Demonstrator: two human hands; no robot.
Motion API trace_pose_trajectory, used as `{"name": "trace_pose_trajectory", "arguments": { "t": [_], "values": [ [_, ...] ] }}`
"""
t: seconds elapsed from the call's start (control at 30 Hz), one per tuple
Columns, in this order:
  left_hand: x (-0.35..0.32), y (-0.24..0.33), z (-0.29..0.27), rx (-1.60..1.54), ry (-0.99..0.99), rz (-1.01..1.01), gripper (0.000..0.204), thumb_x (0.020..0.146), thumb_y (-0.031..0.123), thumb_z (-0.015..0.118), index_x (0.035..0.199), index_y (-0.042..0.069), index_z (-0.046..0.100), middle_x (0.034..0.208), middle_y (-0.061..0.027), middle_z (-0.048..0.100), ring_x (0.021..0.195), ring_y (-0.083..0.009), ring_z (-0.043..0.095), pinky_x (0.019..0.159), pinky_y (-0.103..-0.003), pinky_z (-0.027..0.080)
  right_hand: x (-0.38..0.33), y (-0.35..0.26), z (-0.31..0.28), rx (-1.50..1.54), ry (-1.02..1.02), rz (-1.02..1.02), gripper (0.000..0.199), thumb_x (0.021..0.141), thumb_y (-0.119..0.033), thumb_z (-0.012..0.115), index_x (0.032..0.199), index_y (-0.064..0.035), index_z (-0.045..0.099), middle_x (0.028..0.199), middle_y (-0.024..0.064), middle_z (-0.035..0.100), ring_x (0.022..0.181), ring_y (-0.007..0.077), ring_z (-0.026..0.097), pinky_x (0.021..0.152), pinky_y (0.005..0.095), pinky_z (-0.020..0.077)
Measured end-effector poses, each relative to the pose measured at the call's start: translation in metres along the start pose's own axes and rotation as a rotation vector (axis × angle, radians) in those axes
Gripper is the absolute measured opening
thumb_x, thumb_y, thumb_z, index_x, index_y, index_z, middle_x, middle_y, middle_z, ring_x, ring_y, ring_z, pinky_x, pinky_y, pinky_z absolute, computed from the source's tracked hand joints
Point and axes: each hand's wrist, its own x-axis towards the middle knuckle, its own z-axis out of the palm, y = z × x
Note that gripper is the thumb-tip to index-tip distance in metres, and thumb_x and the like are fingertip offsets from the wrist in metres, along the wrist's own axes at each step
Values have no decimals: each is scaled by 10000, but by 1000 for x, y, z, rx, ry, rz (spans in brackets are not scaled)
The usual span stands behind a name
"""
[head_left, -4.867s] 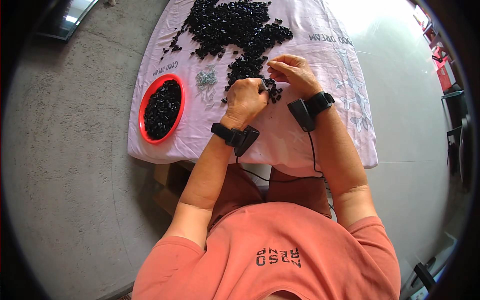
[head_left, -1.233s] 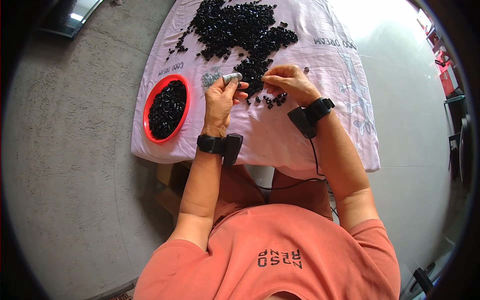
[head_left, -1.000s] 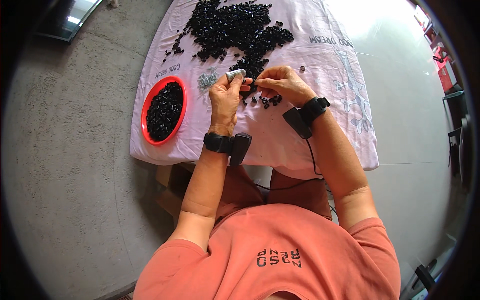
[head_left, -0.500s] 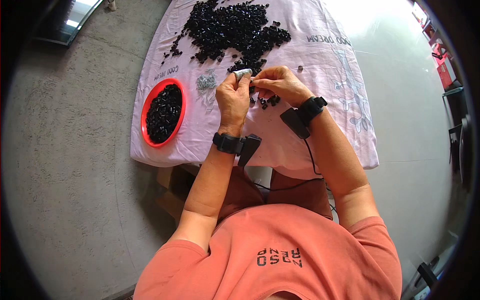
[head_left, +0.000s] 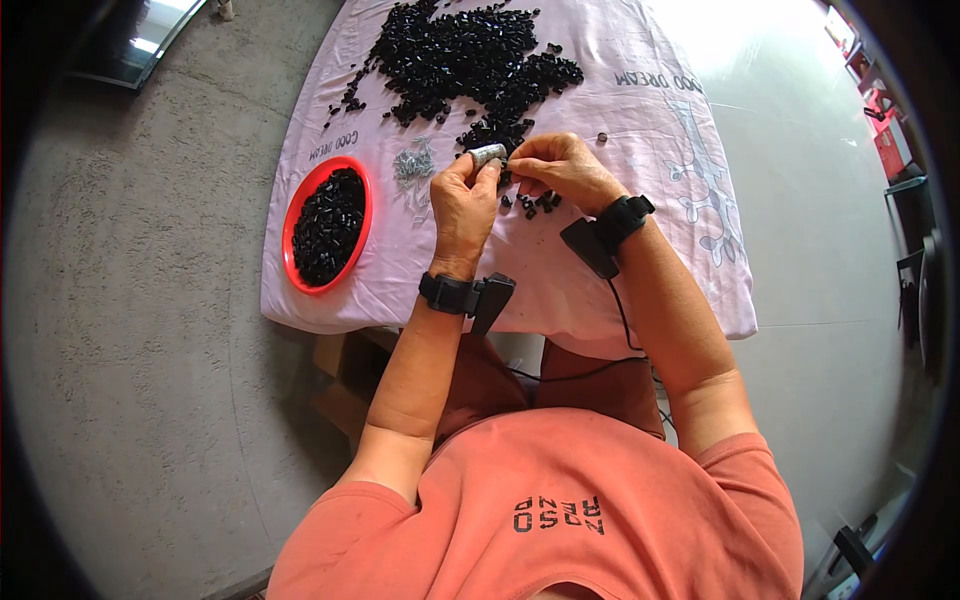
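Note:
My left hand [head_left: 464, 208] grips a small silver-grey cylinder [head_left: 488, 154] between thumb and fingers, its length lying roughly sideways. Close on its right, my right hand [head_left: 572, 172] has thumb and forefinger pinched together at the cylinder's end. Whatever those fingertips hold is too small to make out. Under and around the hands lie several loose small black plastic pieces [head_left: 530, 204]. A large heap of the same black pieces [head_left: 450, 50] spreads beyond the hands. Left of my left hand sits a little pile of thin, clear or silvery bits [head_left: 412, 163].
A red bowl [head_left: 318, 291] filled with black pieces stands at the table's left edge. Pink printed cloth [head_left: 640, 270] covers the table. Each wrist wears a black strapped device, and a cable [head_left: 622, 310] hangs from the right one. One black piece [head_left: 602, 137] lies apart at right.
The left hand has shifted slightly down and left, and the cylinder has turned a little in its fingers. A small gap now shows between cylinder and right fingertips. The right hand has barely moved.

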Motion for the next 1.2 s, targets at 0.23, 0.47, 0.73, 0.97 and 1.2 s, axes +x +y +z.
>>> {"name": "trace_pose_trajectory", "arguments": {
  "t": [0.23,0.47,0.73,0.97,1.2],
  "values": [
    [0,-12,-3,-233,-16,-160,153,927,71,631,1042,10,711,862,-23,693,749,-79,632,683,-222,525,2,3,0,-41,-1,-33,181,935,-162,656,1000,6,676,814,55,692,698,98,661,628,222,553],
    [2,-15,-4,-224,-26,-185,145,934,79,623,1033,12,705,864,-42,703,730,-92,649,687,-229,538,2,4,1,22,-1,-47,170,950,-152,646,1002,9,663,836,68,700,715,105,671,638,228,560],
    [3,-3,-3,-237,-27,-175,137,938,93,624,1009,7,704,846,-49,711,714,-85,648,659,-214,516,2,4,0,127,-23,-6,163,968,-106,604,1060,22,647,904,80,702,768,113,690,688,233,587],
    [3,-3,-2,-176,-20,-128,117,926,82,640,979,1,706,824,-38,702,701,-70,628,645,-208,500,2,5,1,88,-30,-23,171,976,-101,575,1084,5,653,941,65,711,775,81,680,724,213,569],
    [7,-9,-4,6,20,-11,90,899,53,660,931,-22,697,773,-12,683,659,-42,591,579,-209,482,1,3,2,126,-36,-22,173,959,-67,588,1102,10,645,926,54,694,784,89,683,730,215,573]
  ]
}}
